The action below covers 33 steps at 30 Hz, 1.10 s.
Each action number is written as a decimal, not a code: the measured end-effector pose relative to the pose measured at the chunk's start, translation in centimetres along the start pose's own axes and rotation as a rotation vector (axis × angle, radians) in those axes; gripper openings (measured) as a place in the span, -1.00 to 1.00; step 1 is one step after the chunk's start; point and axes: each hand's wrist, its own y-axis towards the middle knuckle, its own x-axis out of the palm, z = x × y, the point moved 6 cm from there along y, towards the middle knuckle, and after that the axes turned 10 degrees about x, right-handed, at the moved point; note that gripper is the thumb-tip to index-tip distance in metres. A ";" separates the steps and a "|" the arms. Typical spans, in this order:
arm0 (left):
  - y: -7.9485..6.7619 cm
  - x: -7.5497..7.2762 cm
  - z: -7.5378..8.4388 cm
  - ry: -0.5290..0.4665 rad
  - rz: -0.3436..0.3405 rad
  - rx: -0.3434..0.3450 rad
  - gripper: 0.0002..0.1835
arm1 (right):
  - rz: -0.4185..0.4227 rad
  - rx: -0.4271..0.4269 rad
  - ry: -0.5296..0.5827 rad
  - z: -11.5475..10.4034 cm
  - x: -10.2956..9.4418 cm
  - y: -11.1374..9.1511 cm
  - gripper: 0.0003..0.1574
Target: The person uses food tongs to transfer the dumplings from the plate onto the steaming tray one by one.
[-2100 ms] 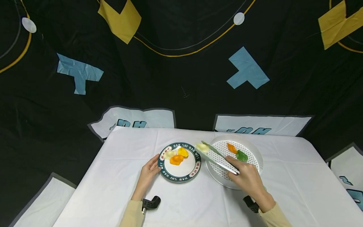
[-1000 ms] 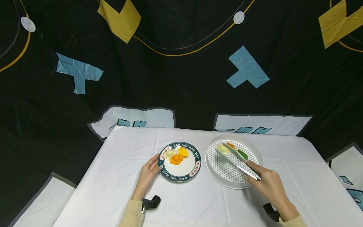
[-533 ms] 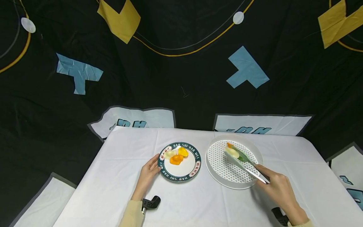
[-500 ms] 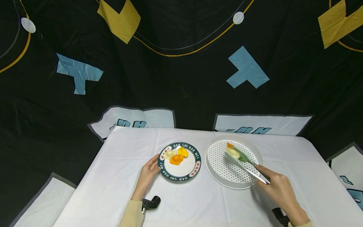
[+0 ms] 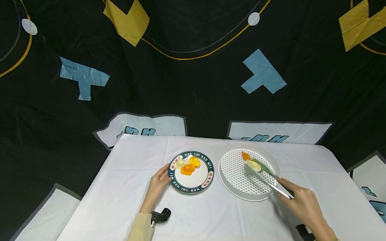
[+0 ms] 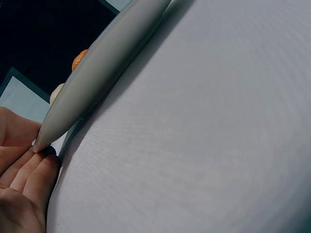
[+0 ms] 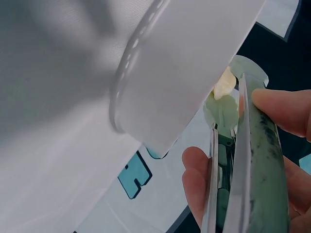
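Note:
In the head view my left hand (image 5: pixel 158 184) pinches the near-left rim of a green-bordered white plate (image 5: pixel 191 190), thumb above and fingers below. Tilted in the left wrist view, the plate (image 6: pixel 104 73) carries a cream, a yellow and an orange dumpling (image 5: pixel 187 169). My right hand (image 5: pixel 303 204) grips tongs (image 5: pixel 278 190) with broad green tips. A cream dumpling (image 5: pixel 253 165) sits between those tips, low over a round white perforated steamer tray (image 5: pixel 238 194). Behind it on the tray lies an orange dumpling (image 5: pixel 246 156); a green one is mostly hidden by the tongs.
A white cloth covers the table (image 5: pixel 199 217), with a black patterned curtain (image 5: pixel 187 90) hanging behind its far edge. The tray's high side wall (image 7: pixel 175 63) fills much of the right wrist view. Black wrist cameras (image 5: pixel 161 216) sit on both wrists.
My right hand has carried the tongs and cream dumpling from the tray's left edge rightward across it, beside the orange and green dumplings. My left hand and the plate have stayed put.

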 end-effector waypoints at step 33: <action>-0.1 -0.1 -0.1 0.003 0.013 -0.010 -0.37 | -0.147 0.126 -0.063 0.7 0.5 0.0 -0.41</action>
